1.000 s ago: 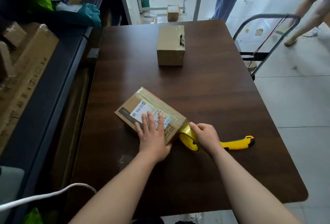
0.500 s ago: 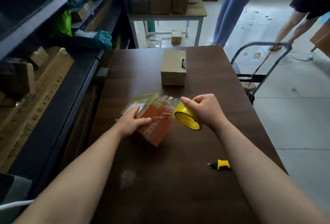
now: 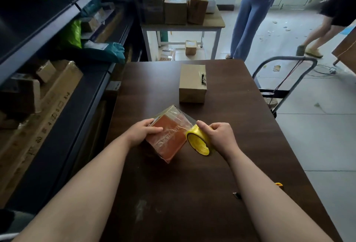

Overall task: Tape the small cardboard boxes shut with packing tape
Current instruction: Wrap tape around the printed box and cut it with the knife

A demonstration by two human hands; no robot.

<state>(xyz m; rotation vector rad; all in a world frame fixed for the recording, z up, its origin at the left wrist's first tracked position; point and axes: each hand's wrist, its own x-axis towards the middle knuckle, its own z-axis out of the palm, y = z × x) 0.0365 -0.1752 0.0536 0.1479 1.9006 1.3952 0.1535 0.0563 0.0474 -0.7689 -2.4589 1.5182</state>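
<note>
Head view, only view

- Small box (image 3: 169, 139) is tilted up off the table (image 3: 192, 203), about mid-table and a little toward the left edge. One corner points down at the wood; I cannot tell whether it touches
- Left hand (image 3: 143, 133) grips the box's left side, fingers curled over the upper edge, thumb laid across the near face
- Right hand (image 3: 219, 137) is wrapped round the yellow tape roll (image 3: 198, 144), fingers closed on its rim. The roll sits against the box's right edge, and a clear strip runs from it up over the far corner

Handling, my read:
- Light: one hand props it at an angle without visible strain
- The cardboard should be stiff at edges and corners and softer mid-panel, so I would hold it by the edges
- Film already on the faces makes them slick, so a wrapped edge is the safer hold
- The strip is thin and sticky and likely to wrinkle or fold on itself if tension drops

Looks: brown card, the near face reading reddish-orange under glossy film, with wrinkles catching light and faint print beneath

Elsewhere:
- A second box (image 3: 192, 84) stands flat near the far edge, well apart
- A utility knife (image 3: 278, 190) lies by the right edge, mostly hidden behind the right forearm
- A trolley (image 3: 285, 80) stands just off the right edge
</note>
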